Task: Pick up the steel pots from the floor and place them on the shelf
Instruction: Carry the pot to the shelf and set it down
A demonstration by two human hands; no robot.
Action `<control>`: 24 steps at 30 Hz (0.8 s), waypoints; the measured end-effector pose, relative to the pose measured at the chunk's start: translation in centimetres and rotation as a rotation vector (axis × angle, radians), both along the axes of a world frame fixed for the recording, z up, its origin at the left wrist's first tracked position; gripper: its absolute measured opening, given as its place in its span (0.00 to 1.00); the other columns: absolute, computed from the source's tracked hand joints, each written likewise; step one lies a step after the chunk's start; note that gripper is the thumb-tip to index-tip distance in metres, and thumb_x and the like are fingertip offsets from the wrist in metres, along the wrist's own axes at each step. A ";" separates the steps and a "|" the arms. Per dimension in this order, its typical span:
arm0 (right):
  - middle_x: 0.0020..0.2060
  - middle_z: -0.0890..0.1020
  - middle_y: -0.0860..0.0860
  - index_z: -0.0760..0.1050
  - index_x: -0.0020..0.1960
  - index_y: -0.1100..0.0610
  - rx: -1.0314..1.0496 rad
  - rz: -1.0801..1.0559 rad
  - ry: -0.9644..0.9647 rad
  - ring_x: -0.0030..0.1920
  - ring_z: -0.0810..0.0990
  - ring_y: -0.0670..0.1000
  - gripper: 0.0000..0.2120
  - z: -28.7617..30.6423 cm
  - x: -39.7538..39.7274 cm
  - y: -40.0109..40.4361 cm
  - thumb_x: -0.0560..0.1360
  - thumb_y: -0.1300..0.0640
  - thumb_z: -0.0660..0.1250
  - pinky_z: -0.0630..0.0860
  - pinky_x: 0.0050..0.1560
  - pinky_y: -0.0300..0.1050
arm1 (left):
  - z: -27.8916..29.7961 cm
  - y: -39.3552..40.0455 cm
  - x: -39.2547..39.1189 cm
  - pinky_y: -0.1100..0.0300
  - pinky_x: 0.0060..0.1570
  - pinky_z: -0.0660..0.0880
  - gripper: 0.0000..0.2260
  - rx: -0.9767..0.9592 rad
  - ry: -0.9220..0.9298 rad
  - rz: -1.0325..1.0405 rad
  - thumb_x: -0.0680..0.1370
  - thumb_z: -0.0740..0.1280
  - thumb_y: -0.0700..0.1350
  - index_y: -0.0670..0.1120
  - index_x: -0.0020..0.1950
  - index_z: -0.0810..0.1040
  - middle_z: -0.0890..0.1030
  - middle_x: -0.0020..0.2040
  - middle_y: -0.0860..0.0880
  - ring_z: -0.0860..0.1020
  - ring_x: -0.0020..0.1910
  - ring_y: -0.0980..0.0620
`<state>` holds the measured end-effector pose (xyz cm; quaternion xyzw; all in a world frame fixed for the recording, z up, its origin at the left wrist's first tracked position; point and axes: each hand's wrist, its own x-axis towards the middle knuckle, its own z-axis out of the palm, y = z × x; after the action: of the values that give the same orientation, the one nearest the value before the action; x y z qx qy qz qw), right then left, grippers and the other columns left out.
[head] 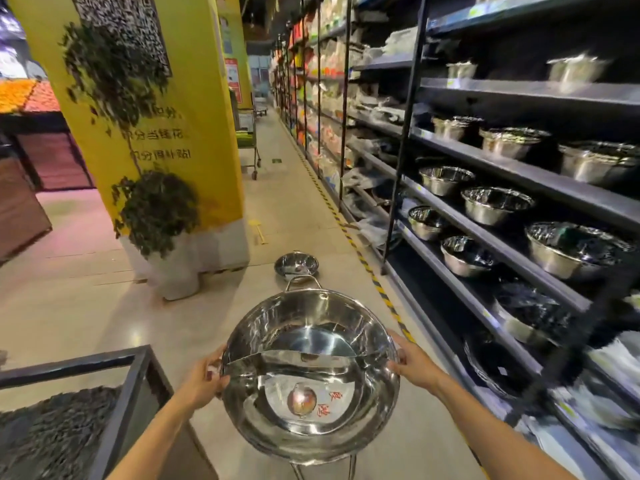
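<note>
Left hand (pixel 204 377) clamps the left rim of the divided steel pot (pixel 310 375), held up off the floor (pixel 86 306); right hand (pixel 414 363) grips the opposite rim. Another steel pot (pixel 296 265) sits on the floor just beyond, and the shelf (pixel 485 237) of steel bowls runs along the right.

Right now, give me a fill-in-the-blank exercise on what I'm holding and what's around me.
1. Both hands, left and right, grip one steel ____ by its rim.
2. A curved ____ splits the held pot into two halves.
3. A second pot sits on the ____.
4. The shelf stands on the person's ____ side.

Missing: pot; divider; floor; right
</note>
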<state>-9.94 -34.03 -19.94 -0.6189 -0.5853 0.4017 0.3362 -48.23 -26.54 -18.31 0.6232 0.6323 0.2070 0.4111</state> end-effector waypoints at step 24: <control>0.63 0.77 0.54 0.58 0.73 0.54 0.041 -0.705 0.261 0.60 0.78 0.57 0.52 -7.5 13.3 42.6 0.56 0.39 0.75 0.73 0.64 0.61 | -1.9 62.8 25.1 0.62 0.30 0.80 0.22 0.009 0.001 -0.669 0.72 0.67 0.30 0.47 0.64 0.75 0.80 0.53 0.42 0.81 0.44 0.41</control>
<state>3.37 8.56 -27.43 -0.7193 -0.2963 0.3250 0.5377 -23.12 36.29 -20.21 0.7982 0.3920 0.0631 0.4531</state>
